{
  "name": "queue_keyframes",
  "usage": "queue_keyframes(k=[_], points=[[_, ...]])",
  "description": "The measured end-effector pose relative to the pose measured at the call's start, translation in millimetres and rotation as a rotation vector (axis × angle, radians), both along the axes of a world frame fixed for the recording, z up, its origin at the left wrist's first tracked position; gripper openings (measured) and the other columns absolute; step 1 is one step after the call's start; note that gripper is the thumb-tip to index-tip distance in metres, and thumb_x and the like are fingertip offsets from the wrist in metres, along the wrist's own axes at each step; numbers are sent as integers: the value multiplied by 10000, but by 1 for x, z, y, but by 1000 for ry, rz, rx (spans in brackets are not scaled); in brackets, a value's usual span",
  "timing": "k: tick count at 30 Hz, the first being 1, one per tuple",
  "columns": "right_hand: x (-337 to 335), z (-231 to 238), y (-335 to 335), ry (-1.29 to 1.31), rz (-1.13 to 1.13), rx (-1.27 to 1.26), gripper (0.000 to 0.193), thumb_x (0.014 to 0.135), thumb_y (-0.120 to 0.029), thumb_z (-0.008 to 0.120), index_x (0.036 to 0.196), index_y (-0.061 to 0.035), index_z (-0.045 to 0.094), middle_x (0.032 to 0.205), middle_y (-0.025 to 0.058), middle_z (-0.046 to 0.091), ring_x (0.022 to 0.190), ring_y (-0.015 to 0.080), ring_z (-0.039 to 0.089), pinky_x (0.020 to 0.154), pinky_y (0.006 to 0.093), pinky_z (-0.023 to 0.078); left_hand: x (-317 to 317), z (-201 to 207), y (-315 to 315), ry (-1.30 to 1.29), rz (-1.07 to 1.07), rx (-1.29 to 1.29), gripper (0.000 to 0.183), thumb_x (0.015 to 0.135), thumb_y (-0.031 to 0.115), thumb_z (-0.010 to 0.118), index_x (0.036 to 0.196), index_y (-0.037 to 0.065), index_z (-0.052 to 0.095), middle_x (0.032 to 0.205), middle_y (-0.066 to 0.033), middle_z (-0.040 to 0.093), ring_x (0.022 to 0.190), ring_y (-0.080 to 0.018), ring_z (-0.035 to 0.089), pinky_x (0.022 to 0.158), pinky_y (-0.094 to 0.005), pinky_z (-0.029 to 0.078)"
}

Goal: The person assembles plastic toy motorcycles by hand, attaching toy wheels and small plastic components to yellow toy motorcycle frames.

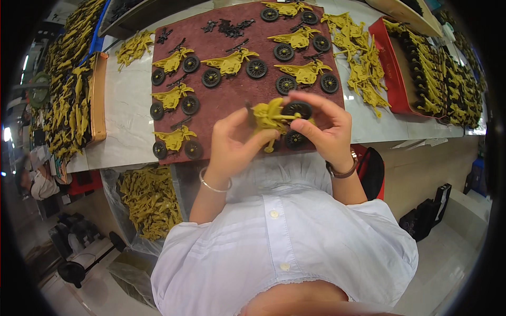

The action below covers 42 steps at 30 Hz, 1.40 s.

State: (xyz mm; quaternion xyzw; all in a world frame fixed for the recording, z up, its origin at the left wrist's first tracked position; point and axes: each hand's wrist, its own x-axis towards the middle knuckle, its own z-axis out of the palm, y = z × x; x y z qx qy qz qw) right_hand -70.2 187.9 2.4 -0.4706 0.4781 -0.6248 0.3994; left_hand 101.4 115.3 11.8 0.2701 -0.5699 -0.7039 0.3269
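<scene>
Right now, both hands have hold of one yellow toy motorbike (270, 117), over the six o'clock end of the dark red mat (226, 97). The left hand (232, 141) is pinched closed on the yellow part, though some fingers are hidden behind it. The right hand (328, 124) is half curled, with its thumb on the toy and its fingers bent by the upper black wheel (297, 110). The lower black wheel (295, 139) is just below it. I can't tell if both wheels are fixed on tight.

If the thumb pushes too hard or crooked, a thin yellow bit might bend or snap. If a wheel is loose and the right fingers slip, it could drop off and roll over the near edge.

From the held toy, another bike (230, 63) lies at eleven o'clock, and one more (303, 73) at one o'clock, quite near the right hand. Lifting an elbow or wrist carelessly might knock that one. Small black bits (235, 28) lie further off at eleven, and a messy yellow pile (363, 68) is at two. Pieces there look tangled, so pulling one could drag others along.
</scene>
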Motion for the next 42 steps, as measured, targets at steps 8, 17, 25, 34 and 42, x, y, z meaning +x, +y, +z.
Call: queue_keyframes(k=[8, 17, 25, 34, 42], points=[[-85, -21, 38, 1260, -827, 184, 397, 755, -173, 681, 1109, -35, 566, 1100, 113, 566, 962, 292, 540, 831, 371, 417, 29, 15, -38, -552, -95, -175, 390, 766, 59, 655, 1089, 14, 442, 861, -99, 642, 758, -101, 586, 660, -218, 447], [-100, -22, 51, 1232, -830, 238, 213, 806, -134, 611, 998, -44, 610, 984, 96, 619, 933, 282, 558, 822, 378, 410, 19, 15, -50, -751, 308, -1033, 252, 733, 120, 675, 953, 14, 612, 864, -114, 647, 755, -228, 607, 651, -311, 452], [-96, -23, 42, 1193, -864, 213, 170, 779, -126, 645, 935, -61, 628, 918, 68, 636, 875, 249, 579, 740, 351, 432, -26, -11, 11, -703, -27, -1150, 251, 716, 155, 649, 940, 54, 596, 918, -60, 574, 882, -231, 520, 781, -355, 378], [-88, -8, 37, 314, -941, -136, 166, 889, -116, 551, 977, 22, 525, 1014, 144, 602, 790, 123, 566, 667, 202, 442, -33, -1, 7, -737, -104, -1083, 169, 722, 124, 621, 858, 49, 555, 854, -71, 524, 809, -247, 482, 709, -362, 342], [-91, -16, 43, -147, -873, 2, 155, 875, -113, 567, 922, 8, 482, 912, 145, 623, 636, 124, 592, 492, 198, 432, -45, -6, 6, -401, -172, -648, 110, 805, 54, 572, 895, 6, 529, 833, -99, 588, 786, -173, 569, 649, -278, 432]])
